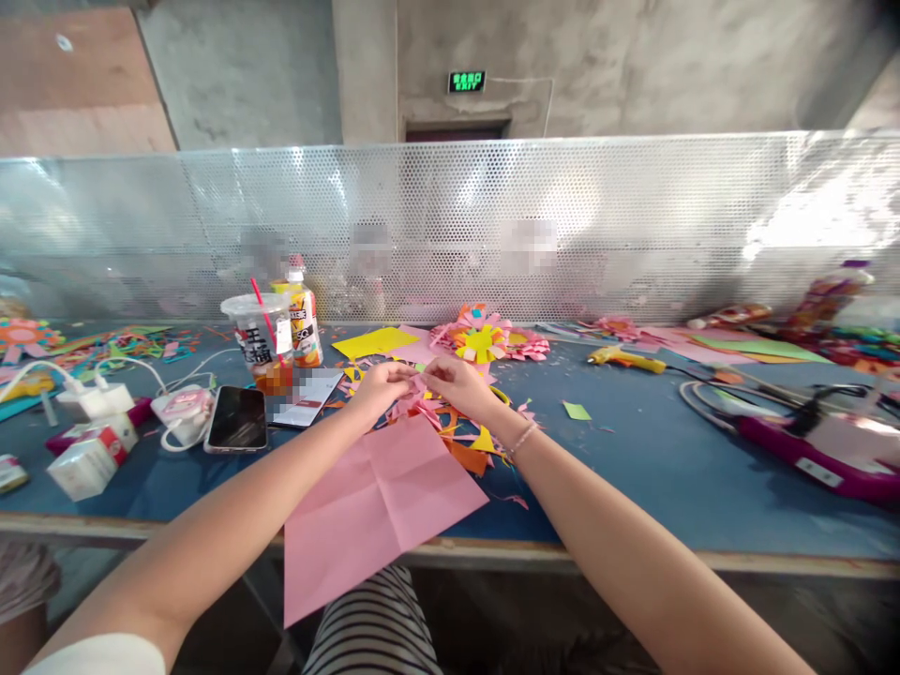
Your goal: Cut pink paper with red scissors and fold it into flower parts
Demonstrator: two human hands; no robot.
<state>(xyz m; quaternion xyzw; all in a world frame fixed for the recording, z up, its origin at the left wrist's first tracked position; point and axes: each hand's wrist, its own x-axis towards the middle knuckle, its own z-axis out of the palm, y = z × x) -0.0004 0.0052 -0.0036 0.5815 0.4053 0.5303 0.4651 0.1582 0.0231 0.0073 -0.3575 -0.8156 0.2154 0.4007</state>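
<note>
My left hand [383,389] and my right hand [460,386] meet over the table, fingertips pinched close together. Whatever lies between them is too small to make out. Below the hands is a pile of paper scraps [468,457] in pink, orange and yellow. A creased pink paper sheet [386,502] lies in front of the pile, one corner hanging past the table's front edge. Just behind my hands are a yellow sheet [374,340] and layered paper flowers [485,339], one with a yellow centre.
On the left stand a plastic cup [257,342] with a straw and a drink bottle [305,323]. A phone [237,418], chargers [95,398] and a small box [91,457] lie nearer. At right are a yellow glue gun [625,358] and a purple power strip [808,455]. A perforated metal screen [619,234] rises behind.
</note>
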